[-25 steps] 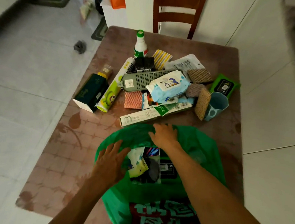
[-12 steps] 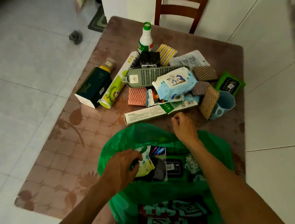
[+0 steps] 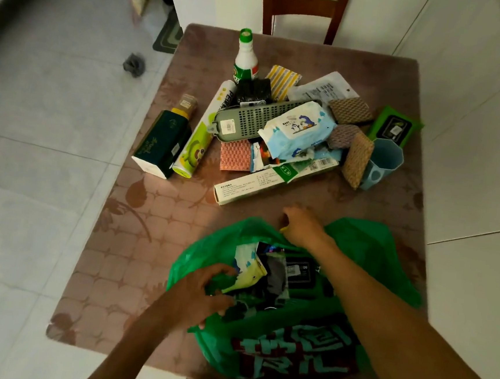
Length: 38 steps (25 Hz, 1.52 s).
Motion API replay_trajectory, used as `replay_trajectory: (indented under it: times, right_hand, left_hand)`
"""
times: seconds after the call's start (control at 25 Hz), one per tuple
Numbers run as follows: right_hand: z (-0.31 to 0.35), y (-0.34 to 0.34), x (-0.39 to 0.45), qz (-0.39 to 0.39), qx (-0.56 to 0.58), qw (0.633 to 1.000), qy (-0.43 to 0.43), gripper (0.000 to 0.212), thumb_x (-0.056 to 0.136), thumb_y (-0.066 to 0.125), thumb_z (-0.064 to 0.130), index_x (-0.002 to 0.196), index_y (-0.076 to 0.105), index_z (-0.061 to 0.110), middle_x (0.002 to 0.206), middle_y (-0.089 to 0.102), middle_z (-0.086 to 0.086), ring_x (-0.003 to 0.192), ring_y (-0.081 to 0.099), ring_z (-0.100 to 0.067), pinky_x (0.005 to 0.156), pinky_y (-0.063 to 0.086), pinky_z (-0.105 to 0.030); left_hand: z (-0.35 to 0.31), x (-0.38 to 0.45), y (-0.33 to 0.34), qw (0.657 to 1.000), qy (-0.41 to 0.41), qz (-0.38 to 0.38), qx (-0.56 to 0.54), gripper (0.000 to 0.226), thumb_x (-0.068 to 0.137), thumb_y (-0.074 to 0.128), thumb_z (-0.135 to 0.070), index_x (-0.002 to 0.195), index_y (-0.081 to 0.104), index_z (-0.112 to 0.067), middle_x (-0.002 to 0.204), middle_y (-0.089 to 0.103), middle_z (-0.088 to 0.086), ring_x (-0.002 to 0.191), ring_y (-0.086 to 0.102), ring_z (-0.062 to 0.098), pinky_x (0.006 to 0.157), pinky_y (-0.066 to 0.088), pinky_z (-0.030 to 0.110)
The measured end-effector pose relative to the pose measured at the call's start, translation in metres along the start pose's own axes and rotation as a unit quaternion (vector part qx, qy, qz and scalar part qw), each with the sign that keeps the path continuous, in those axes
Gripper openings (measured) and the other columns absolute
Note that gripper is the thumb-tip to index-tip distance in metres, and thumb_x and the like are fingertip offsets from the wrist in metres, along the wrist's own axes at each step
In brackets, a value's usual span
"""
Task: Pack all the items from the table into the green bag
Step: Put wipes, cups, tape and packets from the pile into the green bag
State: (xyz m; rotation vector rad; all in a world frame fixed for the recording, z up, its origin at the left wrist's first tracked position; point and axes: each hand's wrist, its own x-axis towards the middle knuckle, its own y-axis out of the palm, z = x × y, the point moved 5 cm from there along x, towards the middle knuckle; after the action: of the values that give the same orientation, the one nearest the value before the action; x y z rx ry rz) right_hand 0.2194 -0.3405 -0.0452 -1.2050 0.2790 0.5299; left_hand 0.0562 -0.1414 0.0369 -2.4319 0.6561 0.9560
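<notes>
The green bag (image 3: 367,254) at 6 o'clock is held open: near rim gripped by the left hand (image 3: 203,294), far rim pinched by the right hand (image 3: 303,227). The mouth should be kept wide before the long box (image 3: 273,181), at 12 o'clock of it, is taken.

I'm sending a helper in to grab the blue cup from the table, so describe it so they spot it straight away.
Start at the brown table and look at the pile of items beyond the green bag. On the pile's right edge, the blue cup lies tipped over, with a tan sponge leaning on its left side and a green wipes pack just behind it. It is the only open, hollow, pale blue thing there.
</notes>
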Motion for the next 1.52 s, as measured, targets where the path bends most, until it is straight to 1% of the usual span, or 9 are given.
replay_trajectory:
  times: [0.2,0.44,0.56,0.8,0.92,1.04,1.16,1.44,1.52]
  right_hand:
    - [-0.024,-0.062,-0.032,-0.235,0.116,0.965,-0.003,0.016,0.068,0.072,0.017,0.079,0.063,0.011,0.086,0.056,-0.005,0.083,0.055,-0.028,0.067,0.041,-0.033]
    - [-0.001,-0.086,-0.135,-0.058,0.297,0.943,-0.135,0.016,0.076,0.072,0.012,0.09,0.065,0.016,0.078,0.062,0.004,0.064,0.057,-0.009,0.055,0.048,-0.02]
    - [-0.012,-0.018,-0.153,0.101,0.059,0.989,-0.091,0.012,0.08,0.073,0.024,0.086,0.067,0.016,0.078,0.06,0.007,0.071,0.055,-0.009,0.062,0.043,-0.023]
    - [-0.015,-0.068,-0.146,-0.208,-0.114,0.967,-0.093,0.054,0.078,0.073,0.027,0.129,0.054,0.021,0.14,0.048,-0.008,0.131,0.041,-0.033,0.101,0.04,-0.049]
    - [-0.054,-0.09,-0.118,-0.099,-0.18,0.976,0.077,0.082,0.087,0.066,0.026,0.151,0.016,0.024,0.157,0.02,-0.013,0.141,0.023,-0.04,0.108,0.029,-0.054]
    - [-0.082,-0.091,-0.119,-0.13,-0.066,0.982,0.121,0.007,0.092,0.054,0.01,0.099,0.057,0.008,0.093,0.06,-0.012,0.088,0.059,-0.03,0.077,0.046,-0.038]
    - [-0.093,-0.095,-0.127,-0.168,-0.013,0.978,0.123,0.039,0.092,0.051,0.004,0.058,0.035,0.014,0.064,0.048,-0.007,0.065,0.051,-0.025,0.059,0.041,-0.033]
    - [-0.034,-0.118,-0.139,-0.237,-0.105,0.965,-0.03,0.052,0.074,0.065,0.019,0.125,0.055,0.021,0.132,0.054,-0.006,0.13,0.041,-0.033,0.111,0.025,-0.051]
    - [0.007,-0.087,-0.142,-0.175,-0.031,0.965,-0.193,0.045,0.081,0.06,0.011,0.125,0.058,0.018,0.134,0.053,-0.003,0.136,0.034,-0.028,0.115,0.026,-0.041]
  left_hand:
    - [-0.038,-0.037,0.009,0.941,0.013,0.308,-0.139,0.05,0.097,0.037,-0.046,0.127,0.057,-0.01,0.097,0.072,0.013,0.069,0.07,0.016,0.06,0.053,0.021]
    - [-0.058,-0.034,-0.002,0.897,0.016,-0.051,0.439,0.037,0.087,0.054,-0.054,0.121,0.057,-0.04,0.121,0.06,-0.008,0.102,0.057,0.011,0.082,0.049,0.029]
    - [-0.081,-0.011,0.001,0.9,0.09,-0.227,0.362,0.028,0.08,0.06,-0.057,0.098,0.068,-0.036,0.135,0.048,0.0,0.122,0.04,0.024,0.094,0.04,0.043]
    - [-0.028,0.07,-0.009,0.935,-0.011,-0.249,0.251,0.038,0.073,0.074,-0.032,0.106,0.063,-0.018,0.124,0.053,0.013,0.111,0.052,0.035,0.089,0.047,0.042]
    - [-0.044,0.067,-0.009,0.924,0.079,-0.283,0.245,0.054,0.066,0.063,-0.003,0.12,0.059,-0.006,0.121,0.06,0.014,0.103,0.058,0.034,0.084,0.052,0.039]
    - [-0.066,0.054,-0.026,0.89,0.185,-0.356,0.219,0.052,0.064,0.058,0.007,0.115,0.061,-0.005,0.121,0.059,0.01,0.098,0.059,0.03,0.078,0.055,0.037]
    - [-0.107,0.04,-0.052,0.854,0.242,-0.408,0.215,0.058,0.068,0.057,0.012,0.124,0.058,-0.002,0.131,0.055,0.011,0.107,0.057,0.026,0.088,0.048,0.025]
    - [-0.084,0.058,-0.048,0.929,0.063,0.057,0.36,0.048,0.078,0.068,-0.012,0.122,0.061,-0.031,0.13,0.056,-0.005,0.111,0.056,0.015,0.093,0.048,0.032]
    - [-0.098,0.074,-0.065,0.974,0.119,-0.088,0.172,0.027,0.083,0.068,-0.017,0.109,0.067,-0.022,0.116,0.066,-0.002,0.099,0.061,0.012,0.094,0.05,0.038]
